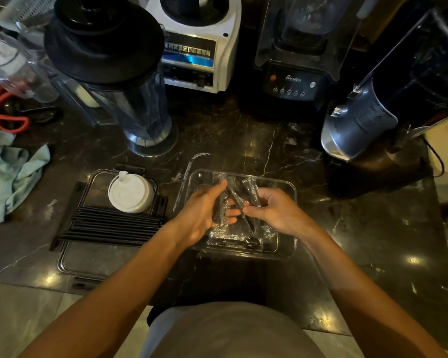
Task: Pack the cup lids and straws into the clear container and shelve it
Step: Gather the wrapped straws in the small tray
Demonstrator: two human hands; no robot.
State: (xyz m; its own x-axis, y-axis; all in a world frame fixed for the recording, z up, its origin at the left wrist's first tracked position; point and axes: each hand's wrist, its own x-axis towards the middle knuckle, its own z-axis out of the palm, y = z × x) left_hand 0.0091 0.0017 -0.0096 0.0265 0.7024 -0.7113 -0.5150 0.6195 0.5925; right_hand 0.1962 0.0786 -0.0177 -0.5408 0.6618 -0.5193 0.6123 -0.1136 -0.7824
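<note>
- left hand (204, 213) and right hand (272, 210) both grip crinkly plastic-wrapped black straws (233, 202) over the clear rectangular plastic container (287, 192)
- white round cup lids (130, 193) sit left on the counter (243, 140)

Dark marbled surface (243, 135), seen from above. Clear container (287, 188) was set near the front edge; wrapped straws (233, 236) were held over and inside it. The bundle was gripped by the left hand (202, 215) and pinched by the right hand (274, 210). To the left, a flat lid (67, 262) was laid, bearing a row of black straws (109, 226) and a stack of white cup lids (130, 193). Behind: blender jar (122, 81), white blender base (199, 47), black blender (295, 81), steel appliance (360, 125). Far left: green cloth (8, 171), red-handled scissors (8, 122).
</note>
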